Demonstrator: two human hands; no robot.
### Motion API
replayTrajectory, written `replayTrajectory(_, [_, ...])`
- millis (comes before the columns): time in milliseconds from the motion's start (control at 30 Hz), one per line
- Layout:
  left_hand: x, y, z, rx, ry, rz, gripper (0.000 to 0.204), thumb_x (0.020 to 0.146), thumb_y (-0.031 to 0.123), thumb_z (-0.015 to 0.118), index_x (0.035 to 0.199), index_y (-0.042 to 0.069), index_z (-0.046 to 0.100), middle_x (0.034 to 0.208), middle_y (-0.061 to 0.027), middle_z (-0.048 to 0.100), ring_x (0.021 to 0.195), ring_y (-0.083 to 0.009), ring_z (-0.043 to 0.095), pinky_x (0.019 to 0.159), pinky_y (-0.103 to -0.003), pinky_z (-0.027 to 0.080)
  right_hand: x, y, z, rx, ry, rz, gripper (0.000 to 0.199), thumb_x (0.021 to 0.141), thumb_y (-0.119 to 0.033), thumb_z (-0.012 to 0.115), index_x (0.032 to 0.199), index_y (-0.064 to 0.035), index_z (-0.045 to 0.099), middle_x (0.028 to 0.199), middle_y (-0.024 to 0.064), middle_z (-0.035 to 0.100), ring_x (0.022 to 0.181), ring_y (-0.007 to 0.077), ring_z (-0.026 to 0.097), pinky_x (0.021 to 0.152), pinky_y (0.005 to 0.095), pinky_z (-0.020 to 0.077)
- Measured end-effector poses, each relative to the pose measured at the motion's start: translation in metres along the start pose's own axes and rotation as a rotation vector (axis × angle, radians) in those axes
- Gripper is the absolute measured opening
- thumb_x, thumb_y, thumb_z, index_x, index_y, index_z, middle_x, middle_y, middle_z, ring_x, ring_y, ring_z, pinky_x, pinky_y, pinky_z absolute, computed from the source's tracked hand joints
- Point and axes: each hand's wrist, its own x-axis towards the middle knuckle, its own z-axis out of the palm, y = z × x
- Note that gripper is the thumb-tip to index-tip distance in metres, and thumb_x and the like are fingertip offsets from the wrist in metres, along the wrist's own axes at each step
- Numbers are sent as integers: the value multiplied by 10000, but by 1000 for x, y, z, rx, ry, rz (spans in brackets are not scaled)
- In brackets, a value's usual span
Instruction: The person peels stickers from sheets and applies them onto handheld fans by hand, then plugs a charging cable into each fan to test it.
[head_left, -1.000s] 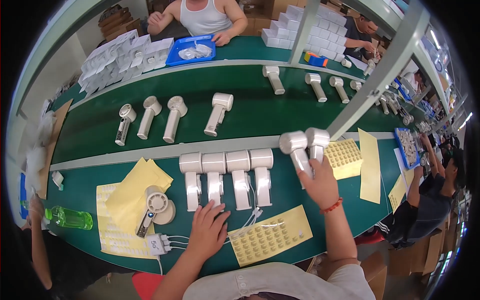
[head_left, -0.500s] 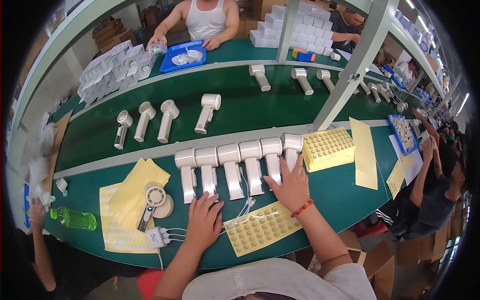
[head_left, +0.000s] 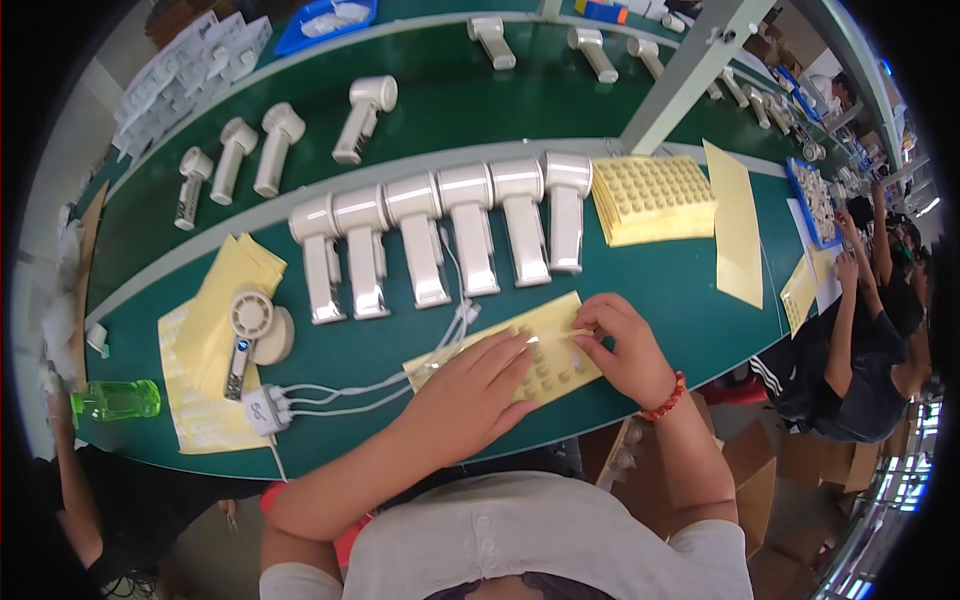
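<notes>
My left hand (head_left: 478, 388) lies flat with its fingers stretched out over a yellow sheet of small round stickers (head_left: 565, 372), covering much of it. Over the sheet's right part, thumb and forefinger of my right hand (head_left: 622, 348) come together in a pinch; whatever is between them is too small to make out. A red bead bracelet circles that wrist. Just beyond both hands, several white handheld fans (head_left: 470, 240) lie in a row, heads away from me. White charging cables (head_left: 350, 392) run from a white adapter (head_left: 266, 410) toward the sheet and the fans.
A stack of yellow sticker sheets (head_left: 655, 205) sits right of the row. At left are more yellow sheets (head_left: 200, 365), a fan standing upright (head_left: 248, 330) and a green bottle (head_left: 118, 400). Beyond a rail, more fans (head_left: 365, 115) lie on the green belt. Co-workers (head_left: 850, 360) sit at right.
Both hands have left the fans and come to the sticker sheet: the left now lies flat on it, the right pinches over it. The view has tilted down.
</notes>
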Motion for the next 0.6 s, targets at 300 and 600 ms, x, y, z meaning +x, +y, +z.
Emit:
replayTrajectory(300, [27, -16, 55, 55, -137, -11, 726, 807, 417, 604, 1320, -29, 349, 1392, -162, 327, 1313, -332, 277, 1066, -462, 246, -7, 9, 2, -115, -210, -56, 166, 718, -5, 672, 828, -39, 552, 1010, 109, 501, 909, 277, 529, 786, 335, 447])
replayTrajectory(600, [27, -19, 50, 38, -165, -24, 733, 812, 429, 589, 1338, -10, 330, 1404, -149, 319, 1317, -310, 283, 1072, -443, 244, -5, 5, -9, -83, -369, -126, 155, 724, 7, 657, 795, -45, 530, 1079, 108, 489, 987, 295, 491, 848, 329, 416])
